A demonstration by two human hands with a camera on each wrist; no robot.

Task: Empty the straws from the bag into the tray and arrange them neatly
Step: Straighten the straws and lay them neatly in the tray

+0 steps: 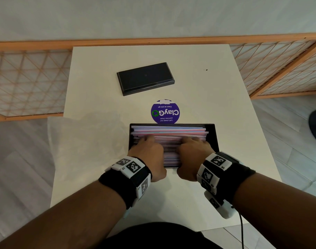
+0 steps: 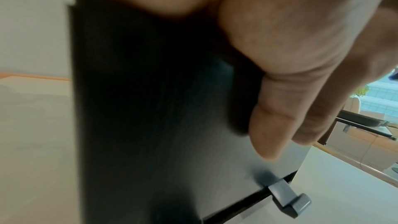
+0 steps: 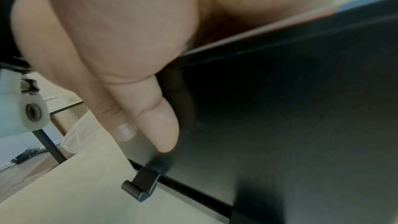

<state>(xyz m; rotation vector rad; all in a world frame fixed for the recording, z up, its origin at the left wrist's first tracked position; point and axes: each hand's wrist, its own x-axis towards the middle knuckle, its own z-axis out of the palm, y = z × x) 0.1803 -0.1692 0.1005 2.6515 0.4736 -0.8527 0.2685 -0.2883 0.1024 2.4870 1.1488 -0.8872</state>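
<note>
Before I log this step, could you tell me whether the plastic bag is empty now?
It looks empty: the plastic bag lies flat beside the tray, which holds the straws.

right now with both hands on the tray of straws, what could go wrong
1. The tray looks tipped up on its far edge, the left hand and right hand gripping its near wall; a slip could dump the straws.
2. Some straw ends at the right sit unevenly, so they could ride over the wall.
3. The empty bag lies just left and could get dragged.
</note>
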